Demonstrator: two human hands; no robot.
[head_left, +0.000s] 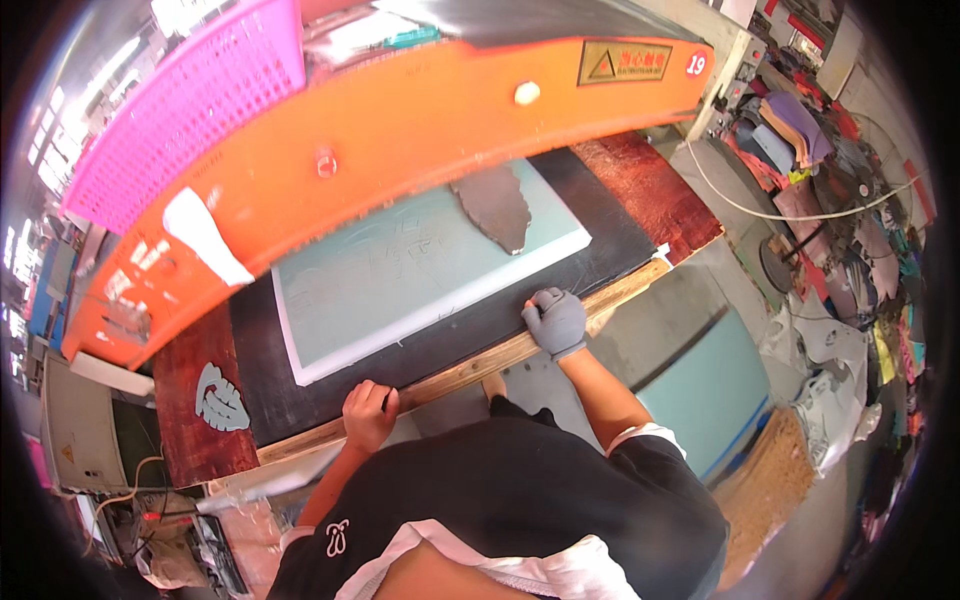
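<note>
My left hand [370, 414], bare, rests with curled fingers at the wooden front edge [475, 368] of the worktable. Farther right along that edge, my right hand [557, 321] wears a grey glove and is closed in a fist on the black mat [600, 236]. What either hand holds, if anything, is hidden. Beyond them lies a pale green board [400, 290] with white sides. On its far right part sits a dark brown irregular flat piece [497, 208], touched by neither hand. A grey leaf-shaped piece with slits [221, 398] lies on the red-brown left end of the table.
An orange machine beam [420, 130] spans the table's far side, with a pink perforated basket [200, 110] above it. To the right are a cable [780, 216] and heaped coloured scraps [830, 220]. A green sheet [715, 390] stands low, right of my right arm.
</note>
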